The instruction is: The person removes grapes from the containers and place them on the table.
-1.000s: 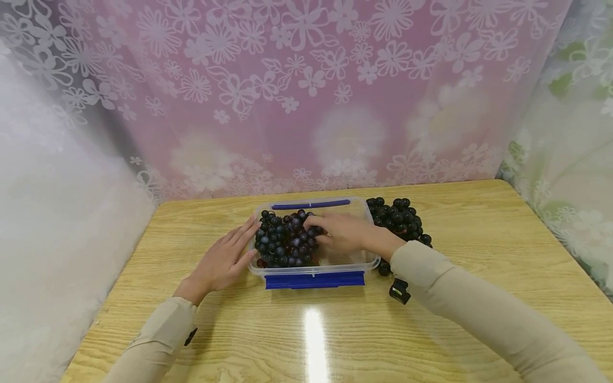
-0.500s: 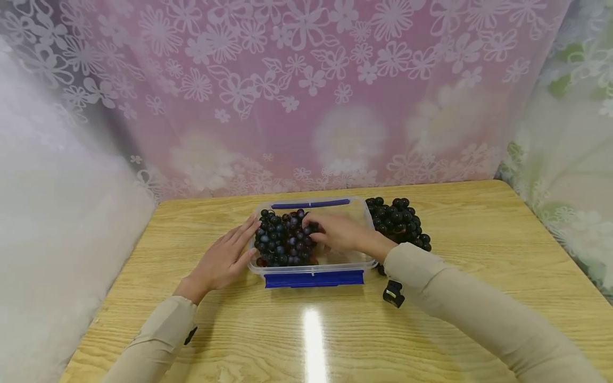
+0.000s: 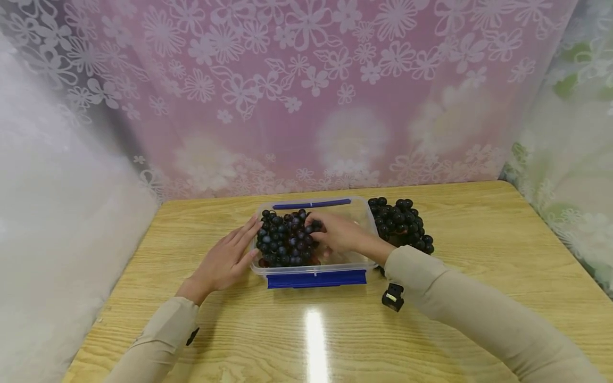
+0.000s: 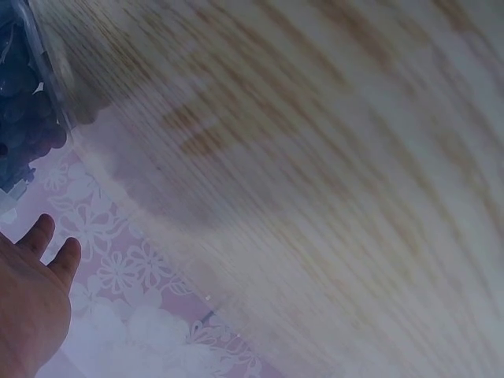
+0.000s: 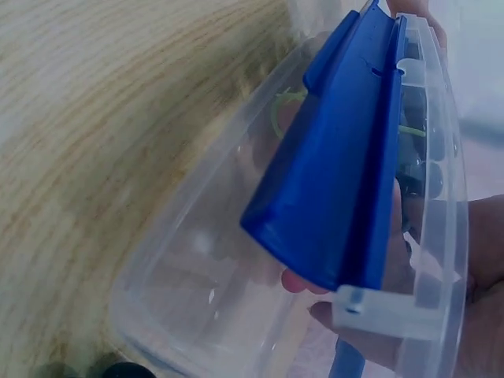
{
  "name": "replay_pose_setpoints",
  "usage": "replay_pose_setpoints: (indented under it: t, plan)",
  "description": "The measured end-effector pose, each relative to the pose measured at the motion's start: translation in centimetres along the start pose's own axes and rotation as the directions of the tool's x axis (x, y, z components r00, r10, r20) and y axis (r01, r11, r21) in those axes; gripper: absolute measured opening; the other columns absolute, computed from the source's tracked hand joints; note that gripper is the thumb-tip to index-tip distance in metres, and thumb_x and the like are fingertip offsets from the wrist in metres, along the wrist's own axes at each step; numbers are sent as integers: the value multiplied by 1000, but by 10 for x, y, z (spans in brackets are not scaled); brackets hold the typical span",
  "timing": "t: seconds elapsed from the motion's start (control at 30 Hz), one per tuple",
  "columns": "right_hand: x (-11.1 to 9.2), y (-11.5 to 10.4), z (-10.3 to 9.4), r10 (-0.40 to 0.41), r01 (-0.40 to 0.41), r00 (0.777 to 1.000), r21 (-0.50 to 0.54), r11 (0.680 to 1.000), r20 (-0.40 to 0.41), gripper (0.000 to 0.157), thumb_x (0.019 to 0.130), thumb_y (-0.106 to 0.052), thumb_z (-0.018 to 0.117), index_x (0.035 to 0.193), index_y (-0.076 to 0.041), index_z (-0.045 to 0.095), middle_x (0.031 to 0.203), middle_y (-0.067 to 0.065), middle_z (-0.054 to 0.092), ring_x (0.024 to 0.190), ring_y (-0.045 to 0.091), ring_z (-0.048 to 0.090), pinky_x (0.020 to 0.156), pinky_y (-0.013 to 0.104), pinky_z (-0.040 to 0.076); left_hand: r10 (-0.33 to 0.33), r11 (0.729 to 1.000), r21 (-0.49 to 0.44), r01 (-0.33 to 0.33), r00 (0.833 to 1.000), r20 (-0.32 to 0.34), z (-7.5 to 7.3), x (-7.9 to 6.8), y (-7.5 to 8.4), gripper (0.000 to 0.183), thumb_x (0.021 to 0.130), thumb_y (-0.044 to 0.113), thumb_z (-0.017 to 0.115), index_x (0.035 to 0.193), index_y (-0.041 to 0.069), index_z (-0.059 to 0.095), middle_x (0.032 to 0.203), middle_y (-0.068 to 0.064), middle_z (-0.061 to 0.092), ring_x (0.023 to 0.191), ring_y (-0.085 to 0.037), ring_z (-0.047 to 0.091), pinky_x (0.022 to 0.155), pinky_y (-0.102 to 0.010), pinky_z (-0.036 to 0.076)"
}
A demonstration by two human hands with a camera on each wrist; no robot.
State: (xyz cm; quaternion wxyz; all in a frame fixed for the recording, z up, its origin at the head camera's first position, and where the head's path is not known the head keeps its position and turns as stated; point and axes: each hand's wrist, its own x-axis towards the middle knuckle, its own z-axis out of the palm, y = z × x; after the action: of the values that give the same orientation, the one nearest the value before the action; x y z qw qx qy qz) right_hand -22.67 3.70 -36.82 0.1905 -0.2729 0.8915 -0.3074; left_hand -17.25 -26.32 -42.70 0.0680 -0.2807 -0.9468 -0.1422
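Observation:
A clear plastic box point(image 3: 342, 264) with blue clip flaps stands on the table in the head view. Dark grapes point(image 3: 284, 239) fill its left part. My left hand point(image 3: 220, 260) rests against the box's left end, fingers extended along the rim. Inside the box, my right hand point(image 3: 337, 232) pinches the right edge of the bunch with curled fingers; the fingertips are partly hidden among the grapes. In the right wrist view, the blue flap point(image 5: 331, 157) covers much of that hand. Only part of my left hand point(image 4: 31, 299) shows in the left wrist view, beside the box.
A second heap of dark grapes point(image 3: 399, 221) lies on the wooden table point(image 3: 239, 330) just right of the box, partly behind my right forearm. A pink flowered cloth point(image 3: 306, 106) hangs along the table's back edge.
My right hand has shifted slightly left along the grapes, and its forearm has moved a little left too. My left hand keeps its place at the box's end.

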Motion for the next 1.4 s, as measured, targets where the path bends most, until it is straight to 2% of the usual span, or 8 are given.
replay_pose_setpoints:
  t: [0.1, 0.2, 0.4, 0.57, 0.93, 1.1, 1.2, 1.4]
  plan:
    - [-1, -1, 0, -22, 21, 999, -21, 1000, -26, 29, 99, -19, 55, 128, -16, 56, 70, 4, 65, 55, 12, 63, 48, 29, 46, -7, 1000, 0, 7, 1000, 2, 0, 0, 0, 61, 104, 39, 35, 156, 18, 11, 160, -1, 6, 140, -27, 24, 108, -54, 26]
    - [-2, -3, 1, -40, 38, 997, -41, 998, -63, 31, 98, -20, 58, 128, -14, 59, 77, 4, 67, 61, 12, 62, 52, 28, 47, -7, 1000, 0, 7, 1000, 2, 0, 0, 0, 61, 104, 38, 36, 156, 17, 11, 160, -1, 6, 140, -28, 24, 108, -54, 26]
    - [-2, -4, 5, -55, 39, 986, -107, 994, -155, 30, 95, -25, 62, 124, -18, 65, 84, -4, 64, 65, 10, 58, 51, 27, 45, -1, 1000, 4, 1, 1000, -6, 1, 0, 1, 62, 103, 34, 40, 155, 16, 13, 160, 0, 6, 140, -28, 25, 108, -53, 26]
    - [-3, -5, 3, -77, 52, 976, -128, 990, -202, 28, 95, -26, 63, 121, -18, 67, 86, -4, 65, 66, 6, 58, 54, 26, 47, -4, 1000, 0, 4, 1000, -3, 1, 1, 1, 61, 104, 34, 38, 156, 17, 11, 160, 0, 5, 140, -27, 24, 110, -52, 25]
    - [-10, -5, -6, -158, 112, 960, -196, 974, -232, 28, 96, -26, 61, 122, -19, 66, 95, -2, 68, 80, 10, 62, 63, 27, 52, -4, 1000, 1, 4, 1000, 1, 1, 0, 1, 61, 104, 37, 35, 156, 19, 10, 160, -2, 7, 140, -28, 24, 110, -52, 24]
    - [-14, -6, -13, -196, 149, 946, -192, 970, -257, 29, 95, -22, 61, 123, -17, 65, 94, 0, 68, 73, 8, 61, 58, 26, 50, -5, 1000, 2, 5, 1000, 0, 2, 1, 2, 61, 103, 35, 38, 156, 19, 10, 160, -1, 7, 140, -27, 24, 110, -52, 24]
    - [-18, -9, -21, -227, 167, 934, -228, 959, -275, 29, 95, -23, 62, 123, -18, 66, 92, -1, 68, 68, 7, 60, 54, 26, 48, -7, 1000, 0, 7, 1000, -1, 2, 1, 2, 61, 103, 35, 38, 156, 19, 10, 160, -1, 7, 140, -27, 24, 110, -52, 24]
    - [-28, -10, -34, -249, 163, 923, -287, 944, -294, 29, 95, -27, 61, 124, -21, 65, 98, -3, 68, 78, 11, 61, 60, 30, 49, -11, 1000, -2, 11, 1000, -4, 2, 0, 1, 60, 104, 37, 34, 156, 17, 12, 160, -1, 6, 141, -26, 22, 110, -51, 24]
